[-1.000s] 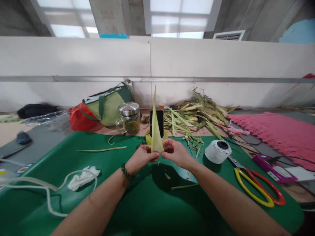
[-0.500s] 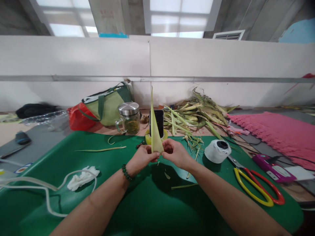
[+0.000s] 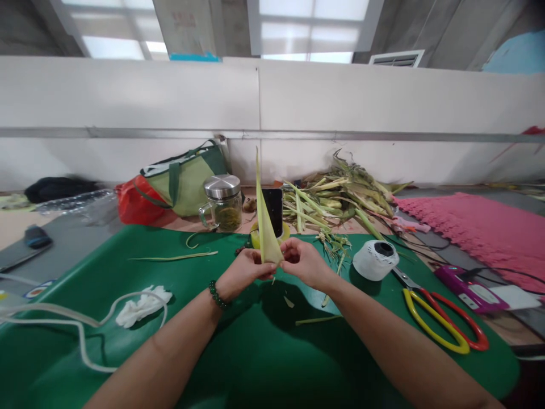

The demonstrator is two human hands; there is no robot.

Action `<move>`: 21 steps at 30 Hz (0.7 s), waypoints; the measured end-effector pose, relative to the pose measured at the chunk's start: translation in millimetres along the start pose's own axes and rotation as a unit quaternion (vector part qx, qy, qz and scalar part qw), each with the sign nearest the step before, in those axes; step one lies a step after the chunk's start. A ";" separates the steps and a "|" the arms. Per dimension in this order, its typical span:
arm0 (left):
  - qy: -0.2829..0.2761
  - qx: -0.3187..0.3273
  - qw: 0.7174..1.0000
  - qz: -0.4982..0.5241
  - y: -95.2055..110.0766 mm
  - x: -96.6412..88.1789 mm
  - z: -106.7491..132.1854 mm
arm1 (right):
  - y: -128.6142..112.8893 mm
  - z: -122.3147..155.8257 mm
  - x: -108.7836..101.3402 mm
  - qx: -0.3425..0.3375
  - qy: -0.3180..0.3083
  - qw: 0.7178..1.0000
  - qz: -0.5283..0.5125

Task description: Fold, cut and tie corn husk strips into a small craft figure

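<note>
A pale green corn husk (image 3: 266, 230) stands upright between my hands, broad at the bottom and narrowing to a thin tip that leans left. My left hand (image 3: 249, 270) pinches its lower left edge, with the thumb across the front. At the lower right corner, my right hand (image 3: 304, 262) grips the same husk between thumb and fingers. Behind it, a phone (image 3: 275, 210) is propped in a yellow ring of tape (image 3: 287, 233), partly hidden by the husk. Small husk scraps (image 3: 289, 301) lie on the green mat (image 3: 264, 352) below.
A pile of husks (image 3: 349, 193) lies at the back right. Right of my hands are a white spool (image 3: 374, 260), scissors (image 3: 438, 318) and a purple device (image 3: 470, 288). A lidded glass mug (image 3: 225, 207) and green bag (image 3: 187, 184) stand back left. Crumpled tissue (image 3: 142, 307) and a white cord (image 3: 83, 346) lie left.
The husk's tip has tilted a little to the left. Both hands keep their pinch at its base, and the whole view has shifted very slightly.
</note>
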State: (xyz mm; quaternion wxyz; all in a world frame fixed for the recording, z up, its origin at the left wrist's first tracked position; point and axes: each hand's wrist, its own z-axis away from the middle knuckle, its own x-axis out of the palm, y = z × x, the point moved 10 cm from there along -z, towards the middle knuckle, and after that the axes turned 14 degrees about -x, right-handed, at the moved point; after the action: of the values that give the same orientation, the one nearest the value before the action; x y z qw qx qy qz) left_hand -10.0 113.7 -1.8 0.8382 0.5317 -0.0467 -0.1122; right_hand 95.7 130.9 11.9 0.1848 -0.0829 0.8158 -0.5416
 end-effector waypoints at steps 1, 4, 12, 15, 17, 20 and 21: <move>0.004 -0.001 1.000 -0.001 -0.4 -0.3 -0.3 | 0.9 0.1 0.3 0.005 -0.002 1.000 -0.001; 0.013 -0.003 1.000 0.003 -1.2 -0.7 -0.5 | 0.8 -0.1 0.4 0.010 -0.002 1.000 -0.002; 0.009 0.008 1.000 0.014 3.0 1.5 3.2 | -2.3 0.3 2.4 0.008 -0.009 1.000 -0.014; 0.013 0.005 1.000 0.015 2.3 1.2 2.8 | -2.0 0.8 3.4 0.005 -0.014 1.000 -0.019; 0.015 0.001 1.000 0.012 1.0 1.4 2.2 | -1.7 0.8 4.6 0.002 -0.024 0.999 -0.021; 0.014 0.006 1.000 0.010 1.7 2.3 2.2 | -1.1 0.7 7.5 -0.001 -0.050 0.998 -0.033; 0.011 0.008 1.000 0.010 2.0 3.1 2.3 | -1.2 0.8 8.7 -0.002 -0.059 0.997 -0.038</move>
State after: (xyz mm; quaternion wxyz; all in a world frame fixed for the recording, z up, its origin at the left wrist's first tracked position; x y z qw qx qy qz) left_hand -7.2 111.8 0.9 0.8354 0.5392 -0.0437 -0.0976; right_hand 88.0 126.8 10.9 0.2120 -0.1464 0.8006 -0.5410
